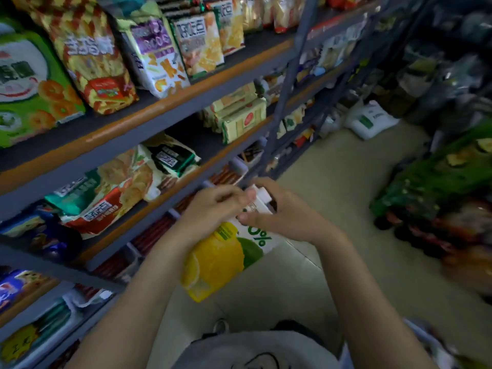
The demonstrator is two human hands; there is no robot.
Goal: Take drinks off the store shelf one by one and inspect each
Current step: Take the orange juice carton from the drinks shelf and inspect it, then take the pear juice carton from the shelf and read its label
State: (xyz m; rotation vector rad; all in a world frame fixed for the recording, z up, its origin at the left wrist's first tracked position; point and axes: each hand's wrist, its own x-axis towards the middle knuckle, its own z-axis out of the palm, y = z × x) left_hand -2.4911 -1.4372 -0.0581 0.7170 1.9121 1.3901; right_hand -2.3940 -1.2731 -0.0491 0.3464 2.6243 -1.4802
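Observation:
A tall juice carton (223, 258), yellow and white with lemon and lime pictures and a white cap, is tilted in front of me, cap end pointing away. My left hand (213, 209) grips its upper part from the left, fingers curled over the top. My right hand (279, 211) holds the top from the right, thumb lying across the white face near the cap. The carton is off the shelf and hangs over the aisle floor. Its lower end points toward my body.
Grey metal shelves with an orange edge strip (165, 102) run along the left, packed with snack bags (90, 54) and biscuit packs (242, 118). Green bottle packs (436, 187) stand on the floor at the right, a white sack (370, 119) farther down the aisle.

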